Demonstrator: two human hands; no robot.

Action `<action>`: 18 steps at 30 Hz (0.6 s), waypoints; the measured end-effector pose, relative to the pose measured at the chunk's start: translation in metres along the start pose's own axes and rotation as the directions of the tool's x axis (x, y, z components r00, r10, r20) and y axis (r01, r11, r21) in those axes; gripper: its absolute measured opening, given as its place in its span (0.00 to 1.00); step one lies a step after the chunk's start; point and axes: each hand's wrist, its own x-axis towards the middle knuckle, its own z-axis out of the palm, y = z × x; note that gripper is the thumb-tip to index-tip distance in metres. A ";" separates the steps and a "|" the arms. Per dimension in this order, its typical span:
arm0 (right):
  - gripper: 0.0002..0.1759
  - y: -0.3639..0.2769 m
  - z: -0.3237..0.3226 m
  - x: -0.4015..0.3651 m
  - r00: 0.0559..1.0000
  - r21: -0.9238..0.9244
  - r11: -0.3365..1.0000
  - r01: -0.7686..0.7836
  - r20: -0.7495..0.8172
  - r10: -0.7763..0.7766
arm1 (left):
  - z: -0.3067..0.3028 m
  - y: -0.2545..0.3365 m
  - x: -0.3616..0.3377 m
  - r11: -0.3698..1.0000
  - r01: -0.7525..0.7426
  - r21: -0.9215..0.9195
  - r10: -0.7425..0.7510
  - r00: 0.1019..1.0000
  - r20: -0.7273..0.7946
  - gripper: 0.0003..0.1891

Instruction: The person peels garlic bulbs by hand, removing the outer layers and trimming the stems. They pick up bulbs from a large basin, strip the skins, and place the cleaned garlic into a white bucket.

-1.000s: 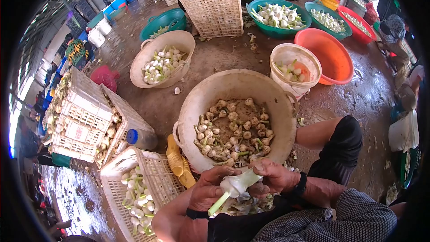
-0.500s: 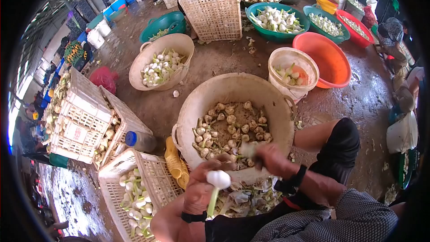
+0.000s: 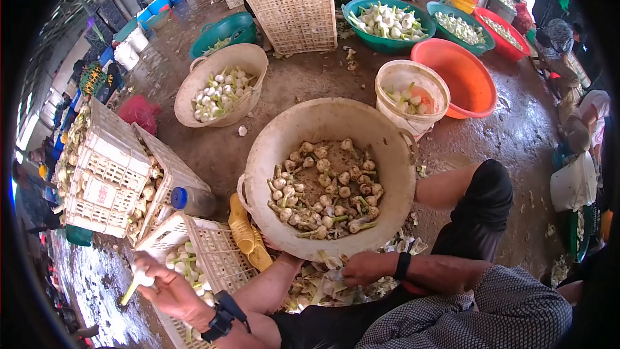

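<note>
Out to the left, my left hand (image 3: 173,296) is closed around a peeled white garlic bulb (image 3: 143,278), whose short green stem points down and left. It hangs beside a white slatted crate (image 3: 218,252) that holds more peeled bulbs (image 3: 175,260). My right hand (image 3: 365,267) is curled low over a heap of garlic skins (image 3: 316,287), in front of the big beige tub; whatever its fingers hold is hidden. In the tub (image 3: 271,129) lie several unpeeled, soil-stained garlic bulbs (image 3: 326,181).
Yellow shoes (image 3: 242,226) and a blue-capped jar (image 3: 194,200) sit left of the tub. Behind stand a white bucket (image 3: 394,71), an orange basin (image 3: 465,84) and a beige basin (image 3: 255,97). A tall crate (image 3: 294,13) stands farther back. Other people sit at both sides.
My left hand has moved from above the tub's front edge to the left crate, carrying the peeled bulb. My right hand has dropped from the tub to the skins. The view has shifted slightly.
</note>
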 end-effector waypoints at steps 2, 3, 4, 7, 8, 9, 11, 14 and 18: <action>0.19 0.009 -0.002 0.001 1.000 -0.010 1.000 -0.002 -0.030 0.002 | -0.010 0.027 0.002 0.998 -0.063 0.005 0.063 0.998 0.007 0.35; 0.19 0.010 -0.007 0.001 0.999 0.058 0.998 0.022 -0.043 -0.019 | -0.007 0.023 0.002 0.998 -0.061 -0.002 0.061 0.998 0.003 0.35; 0.18 0.012 -0.011 0.001 0.998 0.124 0.991 0.049 -0.055 -0.042 | -0.003 0.022 0.002 0.988 -0.136 0.068 0.137 0.990 -0.018 0.37; 0.15 0.005 -0.004 -0.003 0.969 0.323 0.945 0.056 0.212 -0.130 | 0.001 0.013 -0.001 0.983 -0.122 0.135 0.120 0.993 0.020 0.39; 0.15 0.009 0.005 -0.003 0.968 0.327 0.943 0.057 0.213 -0.132 | 0.002 0.009 -0.003 0.991 -0.033 0.132 0.024 0.997 0.073 0.40; 0.14 0.014 0.015 -0.003 0.983 0.231 0.962 0.143 0.079 -0.166 | 0.004 0.002 -0.004 0.990 -0.035 0.138 0.026 0.997 0.071 0.40; 0.16 0.014 0.025 0.001 0.999 0.052 0.998 0.032 -0.046 -0.030 | 0.007 -0.012 -0.008 0.974 0.023 0.227 -0.036 0.998 0.057 0.38; 0.19 0.001 0.028 0.009 1.000 -0.028 0.999 -0.028 -0.010 0.028 | 0.006 -0.019 -0.008 0.945 0.093 0.314 -0.126 0.988 0.085 0.36; 0.28 0.014 0.063 0.032 0.997 -0.059 0.996 -0.069 0.028 0.071 | 0.007 -0.037 -0.013 0.888 0.115 0.446 -0.144 0.989 0.031 0.32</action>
